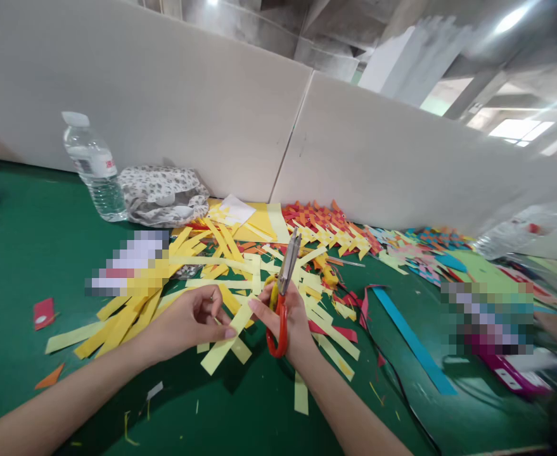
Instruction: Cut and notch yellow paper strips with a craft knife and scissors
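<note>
My left hand (187, 322) pinches a pale yellow paper strip (221, 353) between thumb and fingers. The strip slants over the green table toward my right hand (296, 324), whose thumb reaches its upper end. Red-handled scissors (288, 269) sit in that same right hand, blades together and pointing up and away from me. Another short pale strip lies crossed beneath the held one. Many loose yellow strips (128, 310) are heaped on the table beyond and beside both hands.
A water bottle (95, 168) and a patterned cloth bundle (164, 193) stand at the back left by a white partition (187, 101). Woven paper pieces (319, 218) lie along the partition. A black cable (392, 373) and a blue strip (414, 342) lie on the right.
</note>
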Action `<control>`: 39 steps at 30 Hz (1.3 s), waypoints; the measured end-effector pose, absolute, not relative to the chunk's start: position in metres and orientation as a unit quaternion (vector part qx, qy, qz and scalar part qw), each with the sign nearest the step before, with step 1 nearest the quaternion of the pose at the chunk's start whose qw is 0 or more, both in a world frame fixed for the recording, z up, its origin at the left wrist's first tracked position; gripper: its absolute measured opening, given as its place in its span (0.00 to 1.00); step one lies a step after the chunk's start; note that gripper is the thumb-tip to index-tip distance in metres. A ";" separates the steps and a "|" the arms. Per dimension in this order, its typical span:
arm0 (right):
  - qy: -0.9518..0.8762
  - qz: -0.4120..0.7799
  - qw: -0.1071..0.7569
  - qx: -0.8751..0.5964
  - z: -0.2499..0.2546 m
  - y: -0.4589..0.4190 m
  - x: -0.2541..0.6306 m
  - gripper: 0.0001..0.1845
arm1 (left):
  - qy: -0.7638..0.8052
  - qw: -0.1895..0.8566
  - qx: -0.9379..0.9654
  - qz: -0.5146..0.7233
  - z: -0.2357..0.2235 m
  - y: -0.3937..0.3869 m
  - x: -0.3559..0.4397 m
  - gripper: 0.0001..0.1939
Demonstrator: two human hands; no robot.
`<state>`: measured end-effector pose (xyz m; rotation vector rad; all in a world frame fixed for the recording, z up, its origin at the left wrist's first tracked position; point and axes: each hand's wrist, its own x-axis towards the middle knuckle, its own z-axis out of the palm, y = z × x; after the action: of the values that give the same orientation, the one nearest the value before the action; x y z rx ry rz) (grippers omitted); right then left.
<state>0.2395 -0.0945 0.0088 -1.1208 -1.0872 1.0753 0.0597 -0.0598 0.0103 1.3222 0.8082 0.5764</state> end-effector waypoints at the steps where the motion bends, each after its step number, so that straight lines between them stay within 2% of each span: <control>1: -0.465 0.456 0.587 -0.481 0.008 -0.094 0.239 0.20 | 0.368 0.674 0.588 0.255 0.012 -0.061 0.060 0.20; 9: -0.476 0.427 0.595 -0.487 0.004 -0.094 0.239 0.19 | 0.382 0.685 0.567 0.253 0.012 -0.059 0.064 0.20; 17: -0.514 0.449 0.541 -0.491 0.005 -0.097 0.237 0.19 | 0.345 0.724 0.561 0.205 0.016 -0.061 0.062 0.11; 24: -0.515 0.435 0.545 -0.499 0.005 -0.098 0.238 0.19 | 0.353 0.696 0.602 0.168 0.012 -0.058 0.058 0.10; 28: -0.501 0.453 0.547 -0.494 0.010 -0.099 0.236 0.20 | 0.373 0.681 0.579 0.248 0.011 -0.058 0.059 0.07; 33: -0.517 0.500 0.491 -0.491 0.009 -0.103 0.232 0.21 | 0.397 0.657 0.526 0.366 0.011 -0.058 0.059 0.06; 39: -0.473 0.554 0.479 -0.491 0.006 -0.103 0.226 0.23 | 0.408 0.679 0.470 0.390 0.011 -0.058 0.061 0.08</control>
<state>0.2261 -0.1027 0.0060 -1.1986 -1.1537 1.3516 0.0605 -0.0575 0.0107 1.0564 0.9154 0.8757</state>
